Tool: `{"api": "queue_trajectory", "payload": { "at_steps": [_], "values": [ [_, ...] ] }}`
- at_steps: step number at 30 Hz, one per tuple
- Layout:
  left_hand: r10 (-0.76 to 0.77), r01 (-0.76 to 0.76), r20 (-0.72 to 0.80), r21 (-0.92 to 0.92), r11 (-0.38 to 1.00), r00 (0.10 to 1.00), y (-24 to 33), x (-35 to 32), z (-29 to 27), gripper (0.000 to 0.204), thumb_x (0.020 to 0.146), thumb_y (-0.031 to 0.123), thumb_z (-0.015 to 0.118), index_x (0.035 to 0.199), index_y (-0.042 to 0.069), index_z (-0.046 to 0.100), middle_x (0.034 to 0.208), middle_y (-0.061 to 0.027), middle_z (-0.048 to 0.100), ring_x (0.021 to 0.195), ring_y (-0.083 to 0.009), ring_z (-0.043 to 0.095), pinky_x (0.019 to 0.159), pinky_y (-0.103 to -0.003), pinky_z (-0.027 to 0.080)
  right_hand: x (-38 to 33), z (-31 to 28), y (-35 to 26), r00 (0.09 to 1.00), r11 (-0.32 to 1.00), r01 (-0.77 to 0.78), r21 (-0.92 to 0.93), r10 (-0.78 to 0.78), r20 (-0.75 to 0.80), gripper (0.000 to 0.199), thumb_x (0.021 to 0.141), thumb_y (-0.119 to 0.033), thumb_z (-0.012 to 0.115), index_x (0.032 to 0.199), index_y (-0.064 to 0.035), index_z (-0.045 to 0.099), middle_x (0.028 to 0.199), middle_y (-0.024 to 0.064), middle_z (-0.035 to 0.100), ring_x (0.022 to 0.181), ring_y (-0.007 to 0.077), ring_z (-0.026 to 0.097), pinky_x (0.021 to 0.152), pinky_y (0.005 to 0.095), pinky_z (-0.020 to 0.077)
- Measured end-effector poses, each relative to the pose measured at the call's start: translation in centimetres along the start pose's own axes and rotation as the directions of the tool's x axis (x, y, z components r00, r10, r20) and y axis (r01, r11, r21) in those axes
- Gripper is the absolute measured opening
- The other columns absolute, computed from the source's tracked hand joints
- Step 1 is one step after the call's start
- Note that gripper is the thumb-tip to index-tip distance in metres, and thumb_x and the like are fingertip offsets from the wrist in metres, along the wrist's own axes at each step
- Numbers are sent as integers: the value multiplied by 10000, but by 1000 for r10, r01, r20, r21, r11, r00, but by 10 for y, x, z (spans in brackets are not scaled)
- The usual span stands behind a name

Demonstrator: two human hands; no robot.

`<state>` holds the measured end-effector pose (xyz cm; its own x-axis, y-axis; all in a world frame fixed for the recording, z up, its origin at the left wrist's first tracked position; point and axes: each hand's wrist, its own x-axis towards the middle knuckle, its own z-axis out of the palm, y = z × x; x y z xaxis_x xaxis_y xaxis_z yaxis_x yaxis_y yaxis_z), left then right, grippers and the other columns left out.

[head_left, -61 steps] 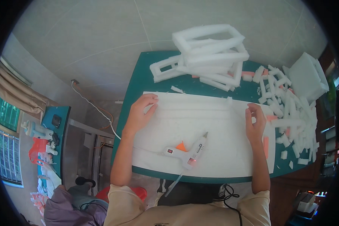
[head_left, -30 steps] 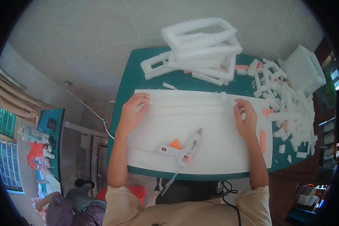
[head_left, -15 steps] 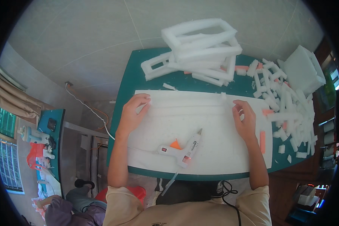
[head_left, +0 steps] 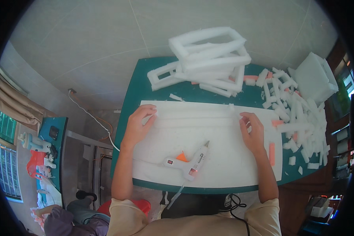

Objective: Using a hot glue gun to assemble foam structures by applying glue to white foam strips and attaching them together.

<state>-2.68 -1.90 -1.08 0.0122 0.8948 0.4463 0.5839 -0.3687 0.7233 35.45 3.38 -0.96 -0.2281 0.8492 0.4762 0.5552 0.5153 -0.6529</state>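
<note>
Head view: your right hand [head_left: 254, 131] has drawn nearer the right end of the pale foam strip [head_left: 192, 112], so it and your left hand [head_left: 137, 124] closely frame it on the white board [head_left: 228, 161]; both grips look narrow, whether pinching foam I cannot tell

The desk [head_left: 135, 84] has a green top with a curved near edge. A large white board [head_left: 228, 165] lies flat over its near middle. Behind the board, a stack of white foam frames [head_left: 216, 62] rests near the wall side, with a thin foam scrap [head_left: 176, 97] just in front. A loose heap of white foam strips [head_left: 303, 112], mixed with some pink pieces [head_left: 278, 122], covers the right side, and a white foam block [head_left: 314, 72] stands at the far right.
</note>
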Motion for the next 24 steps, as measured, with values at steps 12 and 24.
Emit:
{"api": "queue_trajectory", "payload": {
  "at_steps": [12,24],
  "values": [
    [2,-2,-26,12,1000,1000,1,0,1,140,840,-30,650,978,-23,630,1090,-128,647,970,-229,658,840,-293,541,0,1,1,1000,1000,-18,10,18,24,194,855,-8,608,1044,-48,608,841,77,603,710,177,574,620,284,469],
    [-22,22,-24,-35,999,999,1,0,5,145,841,-42,644,983,-24,624,1094,-128,644,985,-223,657,858,-291,545,0,-1,0,999,1000,-15,-5,16,32,200,855,-7,611,1051,-48,610,848,82,604,718,178,577,622,284,471]
  ]
}}
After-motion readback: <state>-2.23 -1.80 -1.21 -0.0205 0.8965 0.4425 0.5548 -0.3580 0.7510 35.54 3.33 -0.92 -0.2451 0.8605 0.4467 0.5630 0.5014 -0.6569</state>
